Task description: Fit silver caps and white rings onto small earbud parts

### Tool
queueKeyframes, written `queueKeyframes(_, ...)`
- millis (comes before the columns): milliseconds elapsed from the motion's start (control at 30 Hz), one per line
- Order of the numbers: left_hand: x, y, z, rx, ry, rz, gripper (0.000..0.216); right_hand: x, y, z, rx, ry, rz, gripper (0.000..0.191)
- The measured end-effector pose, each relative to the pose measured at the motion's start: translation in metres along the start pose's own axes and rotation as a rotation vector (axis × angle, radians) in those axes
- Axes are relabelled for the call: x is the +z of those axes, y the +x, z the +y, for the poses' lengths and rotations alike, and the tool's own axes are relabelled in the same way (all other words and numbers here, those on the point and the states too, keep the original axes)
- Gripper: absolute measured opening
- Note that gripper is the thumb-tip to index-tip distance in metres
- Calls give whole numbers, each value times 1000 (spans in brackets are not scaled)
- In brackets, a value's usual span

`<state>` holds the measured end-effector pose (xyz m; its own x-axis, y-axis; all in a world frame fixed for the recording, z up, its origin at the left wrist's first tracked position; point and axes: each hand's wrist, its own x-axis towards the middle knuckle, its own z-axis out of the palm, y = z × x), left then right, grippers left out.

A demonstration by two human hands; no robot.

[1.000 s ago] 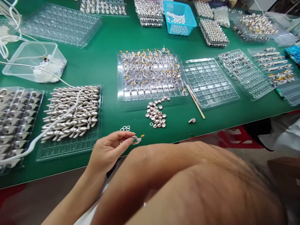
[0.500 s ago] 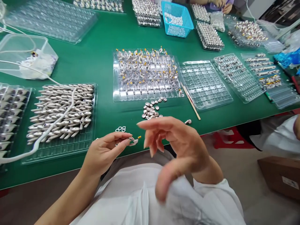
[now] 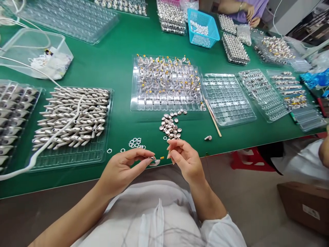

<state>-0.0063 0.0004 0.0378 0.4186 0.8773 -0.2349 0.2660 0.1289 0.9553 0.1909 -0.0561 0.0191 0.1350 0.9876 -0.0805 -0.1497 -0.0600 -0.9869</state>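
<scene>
Between thumb and fingers my left hand [image 3: 125, 169] pinches a small pale curved part [image 3: 155, 162] with a yellow tip, just over the table's front edge. Close by on the right, my right hand [image 3: 189, 163] is closed with thumb against fingers; anything in that pinch is too small or hidden to make out. Several white rings [image 3: 135, 142] lie on the green table beyond my left hand. Past my right fingertips is a loose pile of small round metal caps [image 3: 170, 126]. One similar pale part [image 3: 208, 138] lies alone to the right.
Beyond the caps stands a clear tray [image 3: 167, 103] of yellow-tipped parts, with a thin wooden stick [image 3: 214, 120] beside it. On the left is a tray of pointed metal pieces [image 3: 77, 118], crossed by a white cable [image 3: 58, 137]. A blue basket [image 3: 203, 39] and a co-worker's hands [image 3: 250, 15] are farther back.
My right hand was spread and raised; it has lowered towards the table edge and closed its fingers. My left hand still holds the part. The view has shifted slightly.
</scene>
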Motion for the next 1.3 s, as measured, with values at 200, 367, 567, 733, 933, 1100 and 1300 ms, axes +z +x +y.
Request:
queueKeyframes(200, 7, 4, 6, -86, -142, -11, 20, -3, -5, 4, -222, -180, 46, 26)
queueKeyframes(367, 10, 10, 4, -201, -329, -66, 24, -7, -13, 9, -335, -276, 84, 31)
queueKeyframes(567, 9, 12, 4, -228, -350, -77, 24, -7, -18, 9, -279, -248, 203, 24)
queueKeyframes(733, 18, 12, 11, -188, -339, -93, 24, -1, -16, 2, -305, -348, 15, 41)
queueKeyframes(933, 21, 12, 6, -127, -335, -146, 20, 4, -10, -1, -250, -440, -40, 16)
queueKeyframes(1100, 17, 10, -4, -31, -187, -167, 21, 3, -8, 6, -233, -461, -30, 10)
queueKeyframes(1300, 16, 11, -10, 294, 155, -128, 19, 3, -4, 8, -166, -474, -37, 6)
